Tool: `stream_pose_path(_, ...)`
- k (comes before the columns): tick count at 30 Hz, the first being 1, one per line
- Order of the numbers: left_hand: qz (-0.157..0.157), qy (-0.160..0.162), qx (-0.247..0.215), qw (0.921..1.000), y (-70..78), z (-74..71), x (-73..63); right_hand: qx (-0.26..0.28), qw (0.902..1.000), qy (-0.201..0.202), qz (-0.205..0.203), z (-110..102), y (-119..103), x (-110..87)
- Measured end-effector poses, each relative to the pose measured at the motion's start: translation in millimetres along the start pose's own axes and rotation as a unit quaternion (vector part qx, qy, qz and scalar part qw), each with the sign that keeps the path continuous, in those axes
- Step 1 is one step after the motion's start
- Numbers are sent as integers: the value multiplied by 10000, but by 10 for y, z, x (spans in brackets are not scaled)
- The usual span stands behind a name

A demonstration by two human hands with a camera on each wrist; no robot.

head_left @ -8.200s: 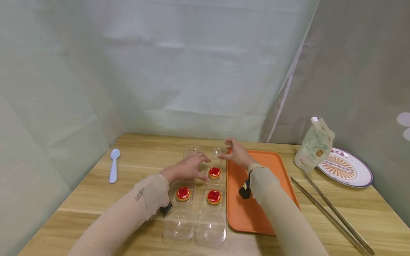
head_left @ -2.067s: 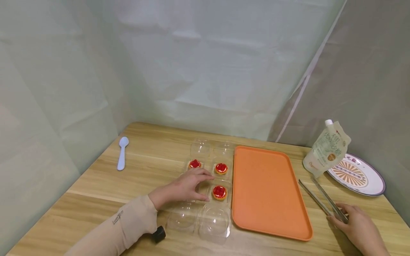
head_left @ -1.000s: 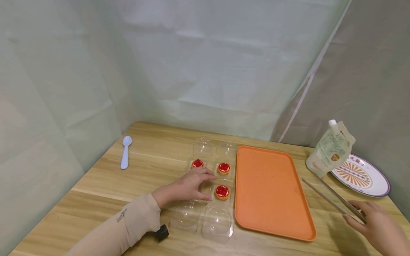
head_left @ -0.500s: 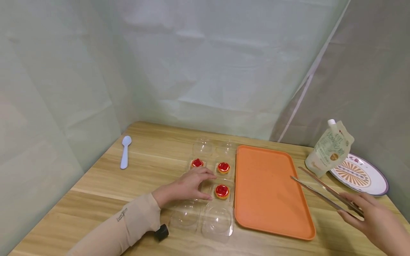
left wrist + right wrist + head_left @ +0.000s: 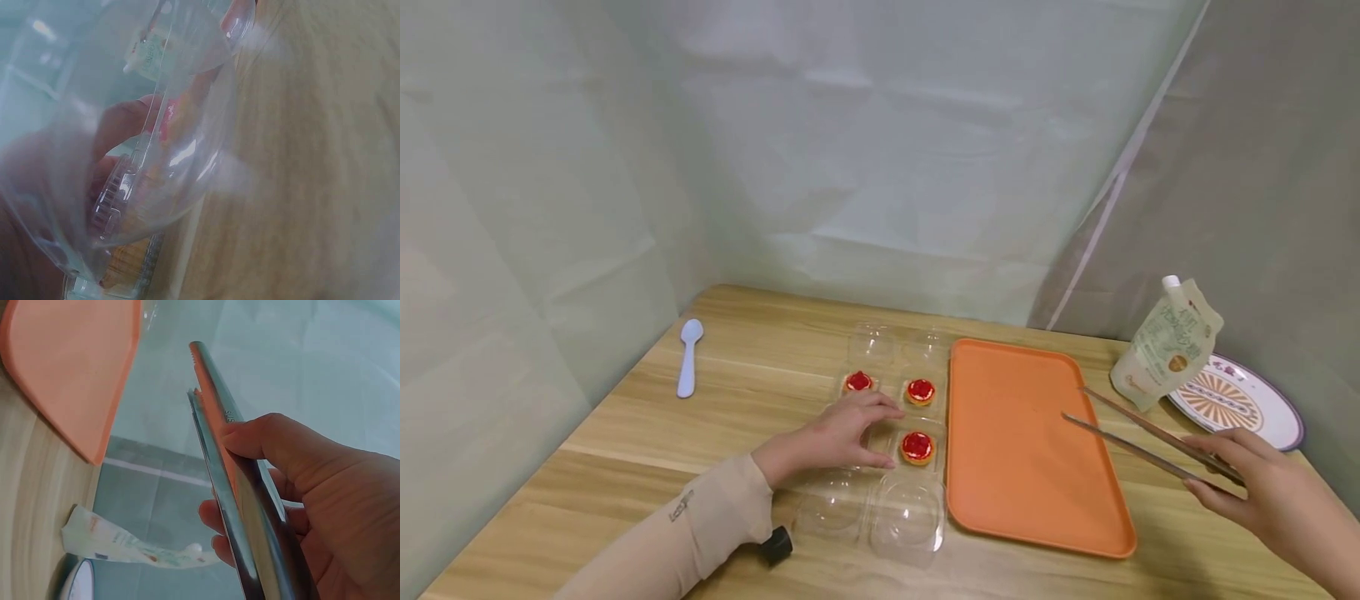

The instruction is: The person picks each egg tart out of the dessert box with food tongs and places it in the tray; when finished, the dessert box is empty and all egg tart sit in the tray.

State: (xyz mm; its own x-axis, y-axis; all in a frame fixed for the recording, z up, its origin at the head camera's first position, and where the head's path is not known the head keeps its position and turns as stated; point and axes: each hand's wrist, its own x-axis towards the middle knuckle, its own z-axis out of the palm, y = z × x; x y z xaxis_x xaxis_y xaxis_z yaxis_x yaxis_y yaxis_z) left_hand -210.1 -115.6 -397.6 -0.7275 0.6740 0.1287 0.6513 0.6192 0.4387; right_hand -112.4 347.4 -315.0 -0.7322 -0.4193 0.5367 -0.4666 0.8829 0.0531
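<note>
In the head view, my right hand (image 5: 1262, 483) grips metal tongs (image 5: 1148, 427) around their middle. Their parted tips hang over the right side of the orange tray (image 5: 1030, 450), with nothing between them. The right wrist view shows my thumb along one arm of the tongs and fingers round the other side. My left hand (image 5: 844, 429), its fingers spread and slightly bent, lies over the front-left compartment of the clear plastic boxes (image 5: 907, 521). Red-topped tarts (image 5: 917, 447) sit in the other compartments. A clear lid (image 5: 187, 156) partly covers the left wrist view.
A light blue spoon (image 5: 688, 357) lies at the table's left. To the right of the tray, a spouted pouch (image 5: 1168, 342) stands before a patterned plate (image 5: 1225, 400). Open lids flank the tarts front and back. Cloth hangs behind the table (image 5: 647, 492).
My right hand has taken up the tongs from the table and moved them left, bringing their tips over the tray. My left hand has stayed over the boxes for the last two seconds.
</note>
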Motion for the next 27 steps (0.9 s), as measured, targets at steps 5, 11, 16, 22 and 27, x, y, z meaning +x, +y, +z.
stream_pose_path(5, 16, 11, -6, 10000, -2, -8, 0, -58, 9998, -142, -104, -48, -70, 80)
stream_pose_path(11, 3, -18, 12, 10000, -13, 0, 10, -169, 9985, -500, -159, -60, -173, 198)
stream_pose_path(16, -1, -17, -5, 10000, -8, 2, 8, 29, 9968, -555, -573, -12, -251, 315)
stream_pose_path(22, 42, 20, 40, 10000, -4, -1, 5, 304, 9929, -737, -882, 52, -364, 451)
stream_pose_path(27, 82, 58, 90, 9999, -1, -3, 3, 738, 9865, -996, -1070, 122, -501, 543)
